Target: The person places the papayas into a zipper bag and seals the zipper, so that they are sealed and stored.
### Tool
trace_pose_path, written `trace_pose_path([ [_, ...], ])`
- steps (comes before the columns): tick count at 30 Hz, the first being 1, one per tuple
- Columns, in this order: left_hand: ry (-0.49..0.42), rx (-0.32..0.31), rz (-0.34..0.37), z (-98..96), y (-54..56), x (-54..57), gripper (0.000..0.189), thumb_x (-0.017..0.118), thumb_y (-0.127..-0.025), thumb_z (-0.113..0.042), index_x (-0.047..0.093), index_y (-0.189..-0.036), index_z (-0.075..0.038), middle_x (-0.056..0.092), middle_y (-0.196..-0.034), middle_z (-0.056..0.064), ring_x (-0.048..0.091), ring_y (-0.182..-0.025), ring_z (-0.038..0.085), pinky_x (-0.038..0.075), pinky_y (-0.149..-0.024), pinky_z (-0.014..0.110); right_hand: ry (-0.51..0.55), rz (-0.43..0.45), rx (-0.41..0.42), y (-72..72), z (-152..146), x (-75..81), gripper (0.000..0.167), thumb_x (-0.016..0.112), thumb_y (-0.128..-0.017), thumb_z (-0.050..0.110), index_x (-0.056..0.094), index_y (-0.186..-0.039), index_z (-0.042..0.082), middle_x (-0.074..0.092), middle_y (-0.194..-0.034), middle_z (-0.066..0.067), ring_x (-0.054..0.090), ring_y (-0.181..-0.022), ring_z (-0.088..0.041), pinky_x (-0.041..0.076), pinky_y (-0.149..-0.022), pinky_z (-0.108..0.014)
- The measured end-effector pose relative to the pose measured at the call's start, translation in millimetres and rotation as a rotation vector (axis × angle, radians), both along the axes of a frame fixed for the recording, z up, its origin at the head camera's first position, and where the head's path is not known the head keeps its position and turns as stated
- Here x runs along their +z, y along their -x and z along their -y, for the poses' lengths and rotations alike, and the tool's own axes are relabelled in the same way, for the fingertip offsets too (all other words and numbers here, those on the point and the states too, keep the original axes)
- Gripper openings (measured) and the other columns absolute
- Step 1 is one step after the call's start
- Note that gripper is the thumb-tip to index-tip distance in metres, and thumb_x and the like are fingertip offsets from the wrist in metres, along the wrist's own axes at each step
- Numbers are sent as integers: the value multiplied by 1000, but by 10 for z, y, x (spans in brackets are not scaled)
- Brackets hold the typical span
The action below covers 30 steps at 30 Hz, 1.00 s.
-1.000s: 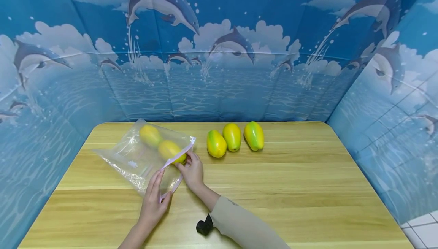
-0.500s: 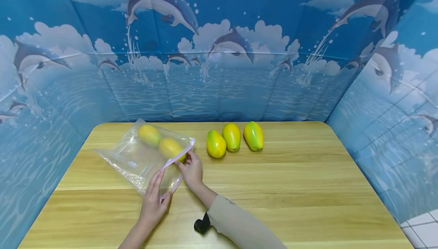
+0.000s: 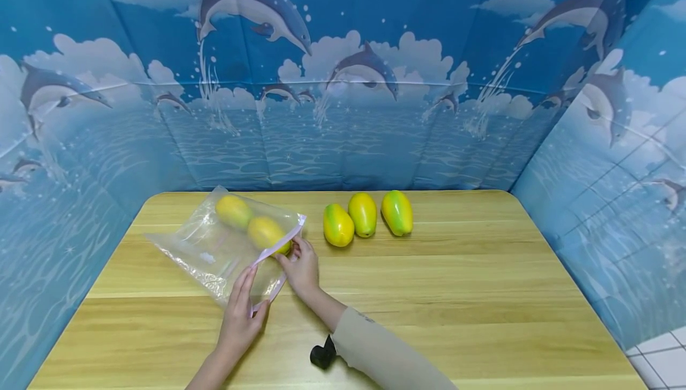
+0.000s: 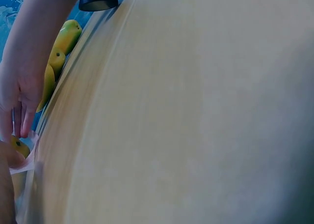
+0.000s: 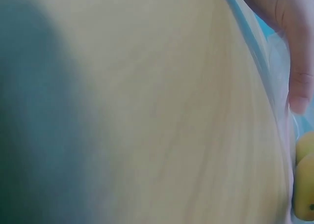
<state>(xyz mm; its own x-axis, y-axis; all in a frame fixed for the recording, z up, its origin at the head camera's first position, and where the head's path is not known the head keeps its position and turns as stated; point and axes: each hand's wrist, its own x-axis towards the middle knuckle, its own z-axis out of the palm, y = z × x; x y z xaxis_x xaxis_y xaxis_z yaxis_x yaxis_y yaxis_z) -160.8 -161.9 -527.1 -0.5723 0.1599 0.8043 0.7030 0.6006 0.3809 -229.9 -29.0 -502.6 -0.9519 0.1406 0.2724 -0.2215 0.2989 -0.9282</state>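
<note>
A clear plastic zip bag (image 3: 214, 259) with a pale pink strip along its mouth lies on the table's left side. Inside it rests one yellow papaya (image 3: 233, 211); a second papaya (image 3: 265, 232) lies at the mouth, its end just past the strip. My left hand (image 3: 238, 318) holds the bag's near edge, fingers on top and thumb at the lower lip. Around the second papaya's end, my right hand (image 3: 302, 268) curls thumb and fingers at the strip; its fingertips are partly hidden. In the right wrist view, a thumb (image 5: 300, 81) hangs beside the bag.
Three more yellow-green papayas stand at the back: a left papaya (image 3: 338, 225), a middle papaya (image 3: 363, 215) and a right papaya (image 3: 398, 213). A black wrist camera (image 3: 323, 353) sits by the right sleeve (image 3: 386, 348). Behind the wooden table (image 3: 455, 295) hangs a dolphin-print curtain (image 3: 343, 128).
The right hand and forearm shift only slightly, and the papaya at the bag's mouth moves a little with them. The left hand and the three outer papayas stay put.
</note>
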Motion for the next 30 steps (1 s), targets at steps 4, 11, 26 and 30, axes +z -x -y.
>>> trace_pose_path([
  [4,3,9,-1,0,-1,3,74,64,-61,2,38,-128,15,42,-127,28,28,-131,8,26,-110,22,54,22,19,-52,-72,57,45,72,-73,5,57,-114,-6,60,-105,-20,58,-95,-30,54,-85,-35],
  [11,2,10,2,3,-7,9,80,69,-55,11,39,-129,14,42,-128,27,28,-130,7,26,-110,21,106,-40,36,-102,-237,154,45,70,-76,4,53,-117,-7,58,-111,-20,56,-102,-31,52,-89,-36],
  [26,2,26,10,-6,-10,1,82,70,-54,12,39,-129,13,42,-128,26,28,-131,8,26,-110,22,167,-267,-129,45,-860,428,43,67,-79,1,50,-117,-11,54,-115,-25,50,-105,-39,48,-92,-46],
  [30,3,35,8,-14,-11,1,86,72,-49,16,39,-129,13,43,-128,26,28,-131,8,26,-110,22,162,-273,-199,126,-1075,394,43,67,-80,2,51,-118,-10,53,-116,-23,49,-106,-36,47,-92,-45],
])
